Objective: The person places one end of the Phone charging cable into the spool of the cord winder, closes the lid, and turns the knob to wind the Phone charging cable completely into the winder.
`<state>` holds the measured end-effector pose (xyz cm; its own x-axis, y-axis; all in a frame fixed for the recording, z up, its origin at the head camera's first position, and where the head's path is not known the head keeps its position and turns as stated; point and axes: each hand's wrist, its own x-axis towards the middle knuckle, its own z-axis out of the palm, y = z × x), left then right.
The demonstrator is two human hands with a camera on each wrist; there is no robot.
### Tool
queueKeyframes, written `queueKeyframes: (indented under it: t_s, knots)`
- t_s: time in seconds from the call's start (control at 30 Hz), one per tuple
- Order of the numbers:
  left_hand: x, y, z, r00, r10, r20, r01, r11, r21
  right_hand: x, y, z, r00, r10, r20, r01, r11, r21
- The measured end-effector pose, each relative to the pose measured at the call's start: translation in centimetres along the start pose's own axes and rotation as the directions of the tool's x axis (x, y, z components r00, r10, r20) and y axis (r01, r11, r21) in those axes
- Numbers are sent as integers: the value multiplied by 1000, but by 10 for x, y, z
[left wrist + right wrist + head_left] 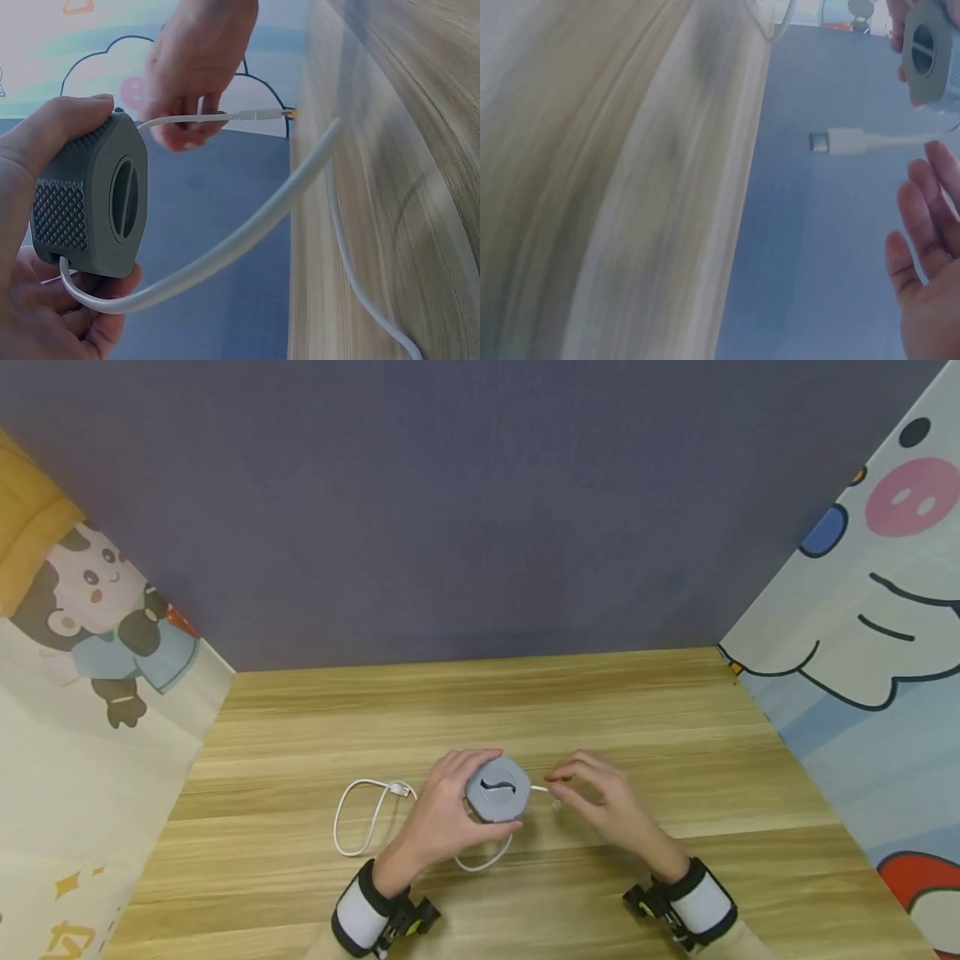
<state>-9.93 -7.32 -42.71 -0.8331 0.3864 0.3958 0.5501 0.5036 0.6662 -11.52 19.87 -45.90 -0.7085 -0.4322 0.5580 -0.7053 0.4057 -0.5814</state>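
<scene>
My left hand (442,814) grips a grey, many-sided cable winder (498,789) above the table, thumb on one side and fingers on the other. A white cable (232,251) comes out of the winder and loops down to the wooden table. From its other side a short end hangs down with a white plug (846,141) that has a metal tip. Close beside this short end is my right hand (603,797), fingers loosely bent and spread; its fingertips (934,150) are near the cord, with no clear grip on it.
On the wooden table (300,727), left of the winder, lies a loop of the white cable with another plug (400,789). A dark grey-blue panel (480,527) stands at the back. Walls with cartoon pictures flank the table on the left and right.
</scene>
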Motion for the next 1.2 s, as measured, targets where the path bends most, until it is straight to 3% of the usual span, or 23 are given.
queueKeyframes:
  t_s: [0.27, 0.63, 1.2]
  knots:
    - [10, -4, -1, 1000, 31, -3, -31, 999, 4, 16, -10, 9, 995, -82, -59, 85, 996, 34]
    - [19, -10, 0, 1000, -11, 2, 11, 1000, -16, 29, -11, 18, 990, -48, -135, 48, 999, -3]
    - [19, -13, 0, 999, 28, -22, -28, 1000, 2, 27, -8, 17, 981, -72, -178, 67, 997, -34]
